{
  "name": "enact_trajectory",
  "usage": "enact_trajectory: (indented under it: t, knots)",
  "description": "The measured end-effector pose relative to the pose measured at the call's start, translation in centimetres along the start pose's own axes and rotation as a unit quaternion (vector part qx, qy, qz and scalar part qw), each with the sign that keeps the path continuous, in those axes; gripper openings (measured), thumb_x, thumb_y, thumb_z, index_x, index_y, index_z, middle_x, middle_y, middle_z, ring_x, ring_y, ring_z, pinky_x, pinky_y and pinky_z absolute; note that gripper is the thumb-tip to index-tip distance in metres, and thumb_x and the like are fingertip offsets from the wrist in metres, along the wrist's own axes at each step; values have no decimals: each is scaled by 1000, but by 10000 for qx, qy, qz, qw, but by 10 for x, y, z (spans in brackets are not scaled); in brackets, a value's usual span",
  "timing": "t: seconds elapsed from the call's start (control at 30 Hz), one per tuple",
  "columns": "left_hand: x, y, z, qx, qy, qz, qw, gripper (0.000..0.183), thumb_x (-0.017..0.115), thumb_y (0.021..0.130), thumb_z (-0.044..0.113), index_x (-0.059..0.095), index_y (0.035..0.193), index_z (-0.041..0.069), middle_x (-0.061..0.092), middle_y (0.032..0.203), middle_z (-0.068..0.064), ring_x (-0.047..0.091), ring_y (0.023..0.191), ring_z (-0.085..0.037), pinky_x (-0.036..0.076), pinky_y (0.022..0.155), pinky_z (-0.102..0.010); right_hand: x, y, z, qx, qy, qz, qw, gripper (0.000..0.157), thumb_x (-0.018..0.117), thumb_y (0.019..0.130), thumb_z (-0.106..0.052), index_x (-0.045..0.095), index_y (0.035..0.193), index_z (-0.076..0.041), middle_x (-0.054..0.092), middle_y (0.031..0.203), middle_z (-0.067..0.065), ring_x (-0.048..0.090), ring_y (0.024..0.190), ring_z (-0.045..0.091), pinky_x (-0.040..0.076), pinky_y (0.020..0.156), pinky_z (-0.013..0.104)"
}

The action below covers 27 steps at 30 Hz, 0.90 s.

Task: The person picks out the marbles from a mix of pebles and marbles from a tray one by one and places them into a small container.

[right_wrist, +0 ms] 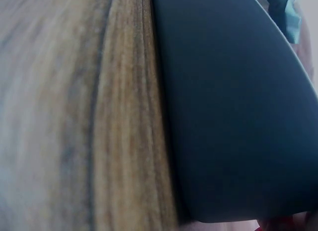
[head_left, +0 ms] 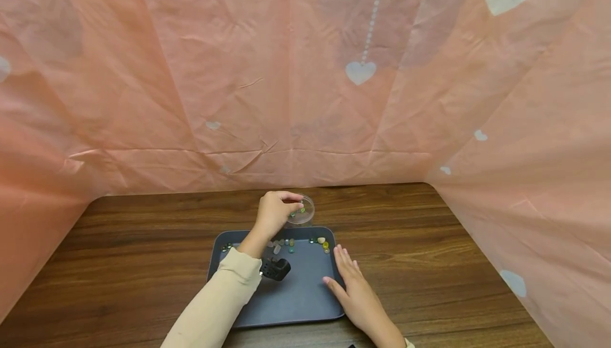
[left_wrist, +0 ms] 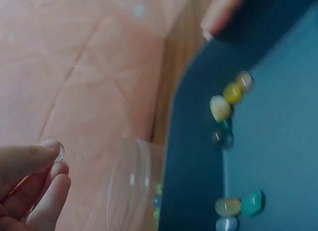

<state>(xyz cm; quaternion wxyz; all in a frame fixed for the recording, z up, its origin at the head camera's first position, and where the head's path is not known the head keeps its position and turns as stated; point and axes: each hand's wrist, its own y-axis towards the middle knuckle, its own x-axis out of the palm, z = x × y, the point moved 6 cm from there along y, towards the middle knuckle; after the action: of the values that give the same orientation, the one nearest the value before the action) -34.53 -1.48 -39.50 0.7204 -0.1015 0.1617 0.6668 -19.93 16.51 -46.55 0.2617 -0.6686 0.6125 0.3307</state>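
Note:
My left hand (head_left: 276,212) is raised over the far edge of the grey tray (head_left: 305,297), beside a clear round container (head_left: 308,215). Between its thumb and fingertip it pinches a small clear marble (left_wrist: 61,152), mostly covered by the fingers. Green and blue marbles (left_wrist: 158,201) show through the container's wall. My right hand (head_left: 355,292) rests at the tray's right rim, its fingers straight and the thumb spread over the inside. In the tray's far right corner sit a cream stone (left_wrist: 220,109) and a yellow stone (left_wrist: 232,93), with darker green ones alongside.
Along the tray's far side lie several pale stones (head_left: 277,249) and a turquoise stone (left_wrist: 252,202). Dark green stones (head_left: 226,247) sit in its far left corner. Under everything is a wooden table (head_left: 429,263), with a pink heart-printed curtain (head_left: 315,98) behind it.

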Motion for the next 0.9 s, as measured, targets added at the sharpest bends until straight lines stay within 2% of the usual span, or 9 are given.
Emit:
enact_trajectory:
  t: [0.1, 0.2, 0.47, 0.57, 0.63, 0.9]
  knots:
    - [3, 1, 4, 364, 617, 140, 9973, 12, 78, 83, 8, 81, 95, 8, 78, 96, -8, 72, 83, -19, 51, 62, -22, 0, 0, 0, -5, 1, -17, 10000, 73, 60, 98, -36, 28, 156, -5, 26, 163, 13, 21, 152, 30, 16, 122, 52]
    - [8, 2, 6, 576, 1128, 180, 9918, 13, 76, 84, 5, 80, 97, 6, 78, 96, -9, 72, 85, -21, 53, 63, -24, 0, 0, -1, -5, 3, -19, 10000, 73, 60, 98, -35, 28, 156, -5, 26, 163, 13, 21, 152, 31, 16, 122, 52]
    - [21, 4, -1, 705, 2146, -99, 9741, 14, 72, 88, 6, 79, 100, 7, 77, 100, -8, 69, 89, -18, 54, 68, -27, 1, 1, -1, 34, 43, -76, 10000, 72, 59, 99, -36, 28, 156, -6, 25, 164, 12, 20, 153, 29, 14, 123, 51]
    - [23, 4, -3, 845, 2343, -109, 9684, 14, 72, 88, 6, 79, 100, 7, 77, 98, -7, 70, 88, -18, 55, 68, -27, 1, 1, -1, 13, 53, -56, 10000, 72, 60, 98, -36, 28, 156, -6, 26, 163, 12, 20, 153, 29, 14, 123, 51]
    - [24, 4, -3, 878, 2364, -101, 9676, 14, 72, 88, 5, 79, 100, 6, 77, 98, -7, 70, 88, -19, 55, 69, -28, 1, 1, -1, 5, 61, -42, 10000, 72, 60, 98, -35, 28, 156, -6, 26, 163, 12, 21, 153, 29, 14, 123, 51]
    - [18, -1, -9, 819, 2090, -18, 9745, 16, 71, 88, 1, 78, 102, 3, 77, 100, -11, 67, 83, -18, 53, 66, -27, 2, 1, -2, -10, 46, -66, 10000, 72, 59, 99, -35, 28, 156, -5, 25, 163, 12, 21, 152, 30, 15, 122, 52]
